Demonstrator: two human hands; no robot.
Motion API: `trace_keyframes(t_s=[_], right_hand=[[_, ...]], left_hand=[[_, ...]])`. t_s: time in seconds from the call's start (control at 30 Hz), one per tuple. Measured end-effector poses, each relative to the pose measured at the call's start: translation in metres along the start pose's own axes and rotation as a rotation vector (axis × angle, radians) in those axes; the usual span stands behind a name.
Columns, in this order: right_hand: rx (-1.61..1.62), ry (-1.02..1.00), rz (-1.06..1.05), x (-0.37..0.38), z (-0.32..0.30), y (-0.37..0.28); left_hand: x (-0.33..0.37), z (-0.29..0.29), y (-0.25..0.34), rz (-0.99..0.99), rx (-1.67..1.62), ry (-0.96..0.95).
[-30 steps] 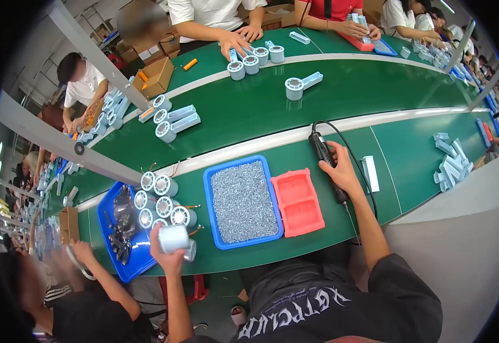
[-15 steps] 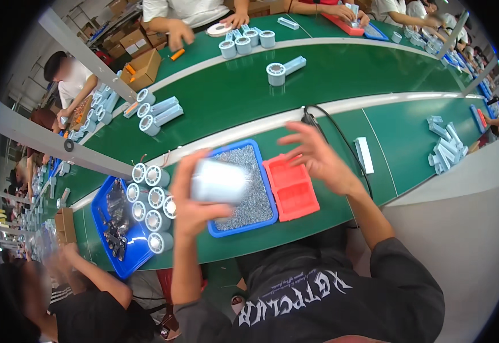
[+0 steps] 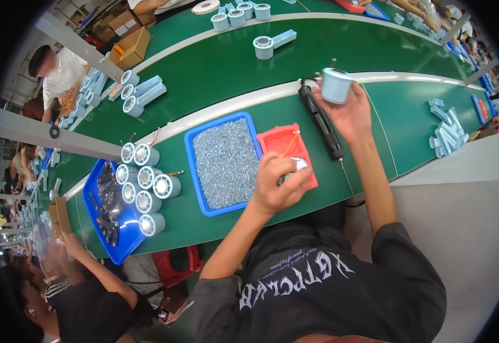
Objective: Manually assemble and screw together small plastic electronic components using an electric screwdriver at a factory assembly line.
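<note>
My right hand point(image 3: 349, 114) is raised over the far side of the bench, its fingers around a light blue round housing point(image 3: 336, 87). A small wire end sticks up by the housing's rim. My left hand point(image 3: 281, 184) is closed on a small silvery-white piece point(image 3: 299, 164) above the red tray point(image 3: 312, 178). Orange wires point(image 3: 292, 143) rise beside that piece; its kind is mostly hidden by my fingers. A black electric screwdriver point(image 3: 322, 123) lies just left of my right wrist. Left of the red tray sits a blue tray point(image 3: 190, 166) full of small metal screws.
Several round motor housings point(image 3: 146, 177) stand on the left, beside a blue bin point(image 3: 126, 243) with dark parts. Light blue handle pieces point(image 3: 448, 134) are piled at the right. Across the conveyor point(image 3: 215, 68) are more housings. A co-worker point(image 3: 89, 297) sits at my left.
The round housing has passed from my left hand to my right. My left hand moved right, over the red tray, and now grips a small piece. The screwdriver is in fuller view.
</note>
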State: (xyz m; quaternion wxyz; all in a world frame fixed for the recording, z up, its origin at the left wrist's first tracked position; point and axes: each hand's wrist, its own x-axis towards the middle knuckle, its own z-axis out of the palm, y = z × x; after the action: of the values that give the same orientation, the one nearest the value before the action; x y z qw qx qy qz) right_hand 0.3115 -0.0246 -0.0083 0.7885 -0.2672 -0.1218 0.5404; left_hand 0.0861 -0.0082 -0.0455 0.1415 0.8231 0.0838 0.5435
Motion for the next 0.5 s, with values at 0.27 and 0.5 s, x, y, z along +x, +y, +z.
trace_keyframes(t_s=[0.27,0.5], right_hand=[[-1.77,-0.725,-0.297,-0.008,0.008,0.041],[-1.631,-0.626,-0.145,0.006,0.009,0.038]], left_hand=[[-0.013,-0.004,0.037,-0.574,0.148,-0.151],[-0.015,-0.033,0.055,-0.604,0.118,-0.464]])
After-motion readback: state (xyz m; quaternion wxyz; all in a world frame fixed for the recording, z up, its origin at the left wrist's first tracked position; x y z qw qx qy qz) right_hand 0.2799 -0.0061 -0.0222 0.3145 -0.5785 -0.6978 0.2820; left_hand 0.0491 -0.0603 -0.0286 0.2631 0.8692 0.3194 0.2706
